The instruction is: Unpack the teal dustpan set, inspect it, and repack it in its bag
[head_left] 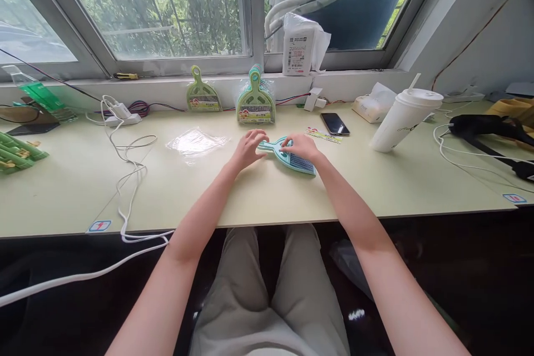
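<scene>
A small light-blue dustpan with a brush nested in it [301, 163] lies flat on the table, its handle pointing left. My right hand [303, 146] rests over it, thumb and fingertips closed at the middle, near the handle's base. At the handle's end is my left hand [249, 149], fingers curved and thumb held apart; whether it touches the handle is hard to see. Just beyond my right hand lies a printed label strip [323, 135]. Left of my left hand is a crumpled clear plastic wrapper [197, 142].
Against the sill stand a green dustpan set [203, 95] and a wrapped stack of dustpan sets [256, 105]. A phone [335, 123], tissue pack [374, 104] and tall white cup [403, 117] are to the right. White cables [132, 164] trail across the left side.
</scene>
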`<state>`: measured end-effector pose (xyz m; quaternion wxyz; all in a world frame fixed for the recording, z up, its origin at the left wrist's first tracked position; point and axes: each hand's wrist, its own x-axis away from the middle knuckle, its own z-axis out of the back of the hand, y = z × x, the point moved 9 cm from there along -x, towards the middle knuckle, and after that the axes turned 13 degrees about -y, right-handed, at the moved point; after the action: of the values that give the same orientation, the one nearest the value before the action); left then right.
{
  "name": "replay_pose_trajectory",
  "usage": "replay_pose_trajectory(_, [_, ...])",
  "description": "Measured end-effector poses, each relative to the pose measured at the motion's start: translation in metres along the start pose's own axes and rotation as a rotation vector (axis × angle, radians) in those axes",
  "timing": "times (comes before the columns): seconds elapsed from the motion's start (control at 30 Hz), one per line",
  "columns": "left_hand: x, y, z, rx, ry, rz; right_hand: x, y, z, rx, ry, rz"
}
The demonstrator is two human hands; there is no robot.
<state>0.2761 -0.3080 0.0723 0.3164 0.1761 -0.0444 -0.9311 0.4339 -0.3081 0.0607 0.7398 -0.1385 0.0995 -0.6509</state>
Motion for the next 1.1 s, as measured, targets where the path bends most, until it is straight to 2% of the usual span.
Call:
replay_pose_trajectory(0.17, [0.000, 0.002, -0.023, -0.183, -0.175, -0.032, -0.004, -0.011, -0.010, -0.070, -0.031, 0.121])
replay_pose_trajectory(0.37, [-0.002, 0.001, -0.033, -0.140, -0.220, 0.035, -0.007, -0.008, -0.016, -0.123, -0.081, 0.092])
replay_pose_trajectory(0.53, [0.001, 0.002, -0.024, -0.060, -0.123, 0.065, -0.002, -0.014, -0.013, -0.055, -0.065, 0.077])
replay_pose_trajectory(0.63, [0.006, -0.003, 0.003, 0.012, 0.129, 0.149, 0.002, -0.022, -0.008, -0.094, 0.018, 0.066])
replay_pose_trajectory(0.7, [0.012, -0.013, 0.018, 0.178, 0.286, 0.243, 0.006, -0.026, -0.001, -0.160, 0.143, 0.036])
replay_pose_trajectory(0.77, [0.011, -0.024, 0.017, 0.448, 0.313, 0.307, 0.011, -0.030, 0.007, -0.231, 0.291, 0.015])
replay_pose_trajectory(0.83, [0.007, -0.029, 0.001, 0.744, 0.235, 0.353, 0.012, -0.031, 0.012, -0.289, 0.401, 0.011])
replay_pose_trajectory(0.9, [0.003, -0.028, -0.024, 1.009, 0.080, 0.397, 0.009, -0.026, 0.015, -0.329, 0.444, 0.027])
replay_pose_trajectory(0.97, [0.002, -0.024, -0.045, 1.205, -0.067, 0.431, 0.006, -0.010, 0.019, -0.343, 0.479, 0.018])
replay_pose_trajectory(1.0, [0.003, -0.026, -0.050, 1.272, -0.092, 0.451, 0.005, 0.003, 0.022, -0.338, 0.506, -0.011])
replay_pose_trajectory(1.07, [0.007, -0.038, -0.050, 1.358, -0.013, 0.501, 0.010, 0.041, 0.029, -0.279, 0.583, -0.175])
replay_pose_trajectory(1.1, [0.010, -0.048, -0.048, 1.389, 0.049, 0.544, 0.010, 0.061, 0.028, -0.230, 0.558, -0.274])
